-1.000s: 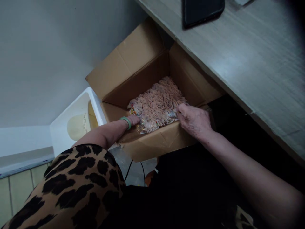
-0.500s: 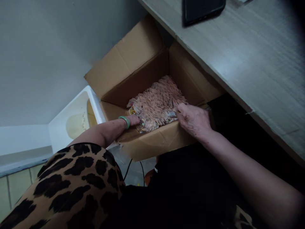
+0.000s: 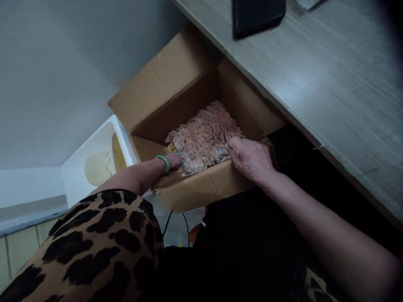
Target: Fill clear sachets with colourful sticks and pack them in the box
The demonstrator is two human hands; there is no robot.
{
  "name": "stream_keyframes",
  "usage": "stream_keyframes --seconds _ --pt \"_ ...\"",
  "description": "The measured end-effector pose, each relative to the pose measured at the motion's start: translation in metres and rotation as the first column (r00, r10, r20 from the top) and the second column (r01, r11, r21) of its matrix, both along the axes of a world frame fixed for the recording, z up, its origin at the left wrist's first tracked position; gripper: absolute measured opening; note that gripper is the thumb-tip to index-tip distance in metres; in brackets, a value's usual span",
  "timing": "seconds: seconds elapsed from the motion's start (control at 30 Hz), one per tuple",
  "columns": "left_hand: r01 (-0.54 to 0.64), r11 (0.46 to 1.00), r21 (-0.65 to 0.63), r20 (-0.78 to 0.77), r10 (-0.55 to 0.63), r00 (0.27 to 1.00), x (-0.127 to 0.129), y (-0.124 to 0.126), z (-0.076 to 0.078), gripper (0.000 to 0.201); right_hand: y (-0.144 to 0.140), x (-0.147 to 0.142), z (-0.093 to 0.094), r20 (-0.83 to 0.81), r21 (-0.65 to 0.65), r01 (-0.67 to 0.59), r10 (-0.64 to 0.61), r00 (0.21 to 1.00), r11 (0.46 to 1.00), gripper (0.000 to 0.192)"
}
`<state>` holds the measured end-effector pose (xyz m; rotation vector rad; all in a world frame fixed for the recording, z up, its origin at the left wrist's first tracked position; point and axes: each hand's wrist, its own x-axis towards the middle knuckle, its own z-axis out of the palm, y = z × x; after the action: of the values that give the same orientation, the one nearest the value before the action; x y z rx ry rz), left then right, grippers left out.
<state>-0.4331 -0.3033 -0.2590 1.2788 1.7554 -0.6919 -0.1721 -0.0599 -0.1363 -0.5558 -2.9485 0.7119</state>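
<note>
Inside an open cardboard box (image 3: 189, 195) lies a dense heap of small pinkish packets (image 3: 204, 130) in clear, printed wrapping, packed in rows. My left hand (image 3: 173, 160), below a green bangle (image 3: 164, 162), reaches in at the heap's near left corner and touches the packets there; its fingertips are hidden. At the near right edge of the heap, my right hand (image 3: 250, 157) is closed, thumb and fingers pinched at a pale, shiny packet (image 3: 223, 152). How much of that packet is inside the grip is hidden.
A wooden-topped table (image 3: 330, 92) overhangs the box's right side, with a black phone (image 3: 258, 16) on it. Left of the box stands a white bin (image 3: 74, 167) with a cream-coloured container (image 3: 99, 167) in it. A grey wall (image 3: 56, 84) rises behind. A dark cable (image 3: 188, 230) hangs below the box.
The whole view has shifted slightly, so the table, phone and box appear a little further left. Both hands stay at about the same places on the heap.
</note>
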Motion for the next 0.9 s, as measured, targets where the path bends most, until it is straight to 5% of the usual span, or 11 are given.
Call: stream_keyframes --seconds 0.37,0.9 --pt "0.124 0.99 -0.069 -0.041 -0.127 0.991 0.007 -0.002 0.002 0.04 0.0 0.0 -0.001 -0.02 0.012 -0.021 0.021 1.0 1.0 0.019" --pt "0.08 0.994 -0.077 -0.057 -0.085 0.995 0.014 -0.014 -0.008 0.041 0.0 0.0 0.002 -0.003 0.028 -0.04 0.041 0.999 0.999 0.023"
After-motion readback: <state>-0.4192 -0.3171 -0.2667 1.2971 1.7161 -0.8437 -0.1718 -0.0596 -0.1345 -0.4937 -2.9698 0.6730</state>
